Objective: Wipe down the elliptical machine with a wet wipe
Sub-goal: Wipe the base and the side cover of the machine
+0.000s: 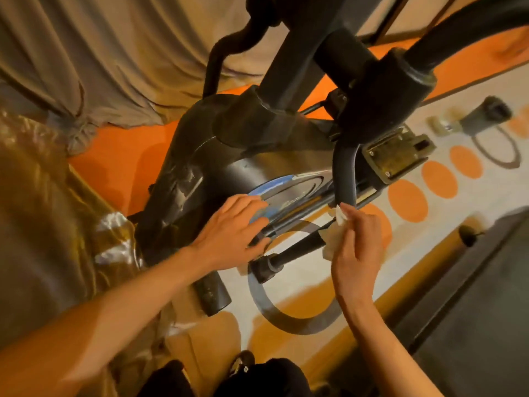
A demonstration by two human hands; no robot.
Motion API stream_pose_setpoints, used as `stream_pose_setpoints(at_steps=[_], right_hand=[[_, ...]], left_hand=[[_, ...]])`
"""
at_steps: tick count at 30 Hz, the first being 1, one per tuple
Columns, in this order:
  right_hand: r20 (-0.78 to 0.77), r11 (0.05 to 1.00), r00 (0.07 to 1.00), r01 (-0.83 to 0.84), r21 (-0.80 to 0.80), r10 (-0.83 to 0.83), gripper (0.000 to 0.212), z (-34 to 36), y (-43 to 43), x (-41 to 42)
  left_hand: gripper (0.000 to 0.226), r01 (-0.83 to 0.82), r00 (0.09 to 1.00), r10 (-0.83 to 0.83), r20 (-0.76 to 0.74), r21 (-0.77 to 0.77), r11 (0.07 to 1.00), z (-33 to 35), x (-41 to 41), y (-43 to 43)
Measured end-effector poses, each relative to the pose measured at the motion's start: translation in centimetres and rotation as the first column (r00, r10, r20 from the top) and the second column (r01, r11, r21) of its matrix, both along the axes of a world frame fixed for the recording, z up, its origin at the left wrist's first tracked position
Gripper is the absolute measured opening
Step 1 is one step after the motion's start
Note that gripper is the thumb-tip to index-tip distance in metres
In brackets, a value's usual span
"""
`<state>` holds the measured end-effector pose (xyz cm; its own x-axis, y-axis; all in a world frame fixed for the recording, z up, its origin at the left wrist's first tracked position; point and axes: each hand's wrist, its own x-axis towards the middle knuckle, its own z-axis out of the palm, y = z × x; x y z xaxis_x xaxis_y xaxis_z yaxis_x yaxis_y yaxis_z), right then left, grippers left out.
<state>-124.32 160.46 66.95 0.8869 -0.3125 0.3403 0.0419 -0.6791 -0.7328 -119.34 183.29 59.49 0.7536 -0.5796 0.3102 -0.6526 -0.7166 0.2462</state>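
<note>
Progress is looking partial, judging by the pale streaks and smears showing on the dark housing of the elliptical machine (pixel 200 167) just beyond the left fingertips. The left hand (pixel 229 227) is lying flat on the side disc (pixel 286 193) of that housing, with its fingers straight and spread, gripping nothing and seemingly bracing. The right hand (pixel 357 242) is pinching a crumpled wet wipe (pixel 333 239) between thumb and fingers. The wipe's upper corner is reaching the lower end of a curved grey crank arm (pixel 346 170), right above the right fingertips. Whether it is actually touching the arm is hard to tell. Between the two sets of fingers a thin black bar (pixel 297 247) is running diagonally. The crank arm is probably the part being cleaned now. The pedal plate (pixel 395 156) farther past the right fingers and the upright post (pixel 289 67) well above both hands are looking like work left to do.
</note>
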Motion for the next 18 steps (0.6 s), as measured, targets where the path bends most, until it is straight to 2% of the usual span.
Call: stream_pose_setpoints(at_steps=[2,3,5,7,9,12,14,18], right_hand=[[0.15,0.977,0.982,-0.085,-0.197,0.116,0.034,-1.0,-1.4,2.2],[0.228,0.936,0.951,-0.127,-0.327,0.209,0.036,-1.9,-2.3,3.4],[0.325,0.808,0.857,-0.162,-0.566,0.4,0.035,-4.4,-4.7,5.9],[0.348,0.699,0.801,-0.118,-0.705,0.486,0.025,-6.5,-6.8,7.4],[0.379,0.644,0.767,-0.058,-0.763,0.518,0.02,-8.4,-8.0,8.1],[0.411,0.62,0.748,0.0,-0.785,0.521,0.023,-9.7,-8.9,8.2],[0.444,0.61,0.728,0.045,-0.791,0.523,0.025,-10.5,-9.1,8.0],[0.461,0.574,0.727,0.112,-0.811,0.51,0.04,-12.7,-9.7,8.2]], left_hand=[[0.043,0.071,0.995,-0.076,0.064,0.078,0.994,-1.5,1.2,0.1],[0.045,0.102,0.988,-0.114,0.107,0.117,0.988,-2.4,1.8,0.2],[0.05,0.138,0.962,-0.18,0.204,0.204,0.969,-4.4,3.2,0.6],[0.058,0.153,0.925,-0.237,0.297,0.28,0.948,-5.8,4.6,1.0],[0.063,0.138,0.878,-0.264,0.4,0.317,0.938,-7.1,5.7,1.3],[0.068,0.061,0.795,-0.279,0.538,0.386,0.921,-8.4,6.8,1.2],[0.066,0.022,0.728,-0.273,0.629,0.376,0.926,-9.3,7.2,1.2],[0.056,0.075,0.63,-0.303,0.715,0.332,0.94,-10.3,7.4,1.2]])
